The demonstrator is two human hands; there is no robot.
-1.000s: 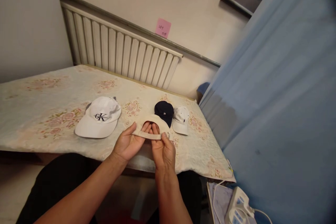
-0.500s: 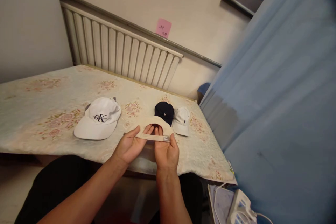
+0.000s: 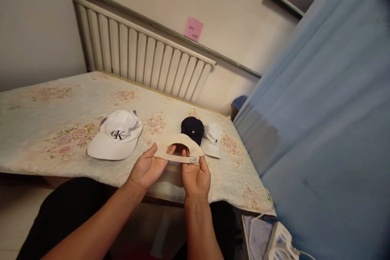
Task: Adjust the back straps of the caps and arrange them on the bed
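A cream baseball cap (image 3: 173, 140) is held up over the near edge of the bed, its back opening and buckled strap facing me. My left hand (image 3: 149, 167) grips its left side, thumb outside and fingers inside. On the right side, by the metal buckle, my right hand (image 3: 197, 176) holds it the same way. Just behind it lies a black cap (image 3: 192, 126), partly covered by the cream one. Beside that rests a small white cap (image 3: 213, 140). A larger white cap with a dark "CK" print (image 3: 117, 135) sits apart at the left.
Floral fabric covers the bed (image 3: 76, 134). A radiator (image 3: 146, 55) runs along the wall behind it. A blue curtain (image 3: 319, 130) hangs at the right. Low at the right, a white power strip (image 3: 282, 241) with cables lies on a small stand.
Both hands still hold the cream cap. Its left side has shifted slightly and the hands are a little farther apart. The whole view has moved a bit.
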